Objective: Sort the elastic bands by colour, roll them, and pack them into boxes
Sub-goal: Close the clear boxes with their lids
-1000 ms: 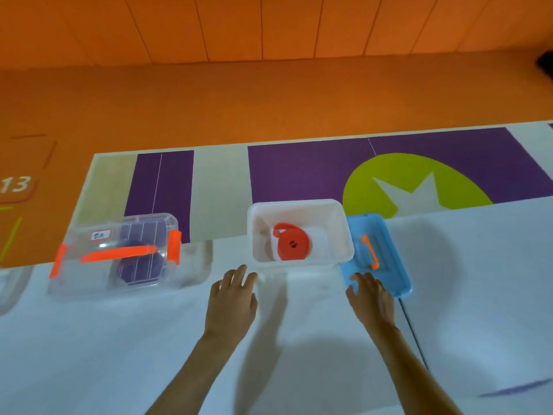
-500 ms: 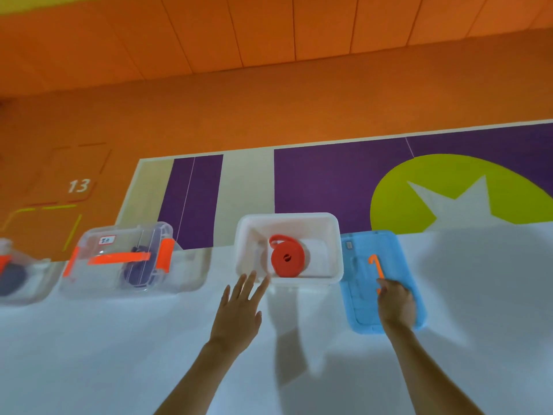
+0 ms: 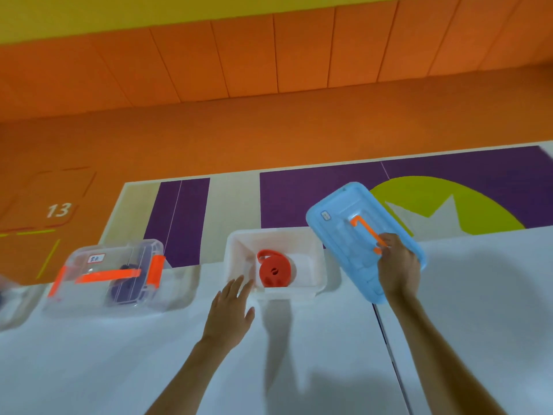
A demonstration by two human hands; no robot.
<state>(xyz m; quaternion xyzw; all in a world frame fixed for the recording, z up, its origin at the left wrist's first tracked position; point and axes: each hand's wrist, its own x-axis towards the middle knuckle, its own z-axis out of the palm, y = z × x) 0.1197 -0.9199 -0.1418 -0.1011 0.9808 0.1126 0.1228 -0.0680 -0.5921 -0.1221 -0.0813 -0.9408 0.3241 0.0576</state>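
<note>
As the right hand (image 3: 398,271) closes its grip round the near end of the orange handle (image 3: 366,232), the blue lid (image 3: 344,235) hangs tilted in the air, top face towards the camera, its far left corner overlapping the white box's right edge in this view. Fingers curled tight on that handle, a firm hold!

Over on the other side, the left hand (image 3: 230,313) has its grip wide open, fingers straight and spread, holding nothing. Its fingertips (image 3: 241,284) reach the near left corner of the white box (image 3: 239,256); whether they actually press on the rim, I can't tell.

Inside that open white box, one red elastic band (image 3: 273,272), rolled into a tight coil, stands on its edge against the middle of the floor, loose tail looping off the top left.

Further left on the white worktop (image 3: 89,369), well apart, sits a clear box (image 3: 86,265) with its lid on, orange latches at both ends, an orange handle strip across the top and a small label at the far corner. A dark purple roll (image 3: 124,290) shows through its wall. Beyond the worktop, a purple and green floor mat (image 3: 299,199).
</note>
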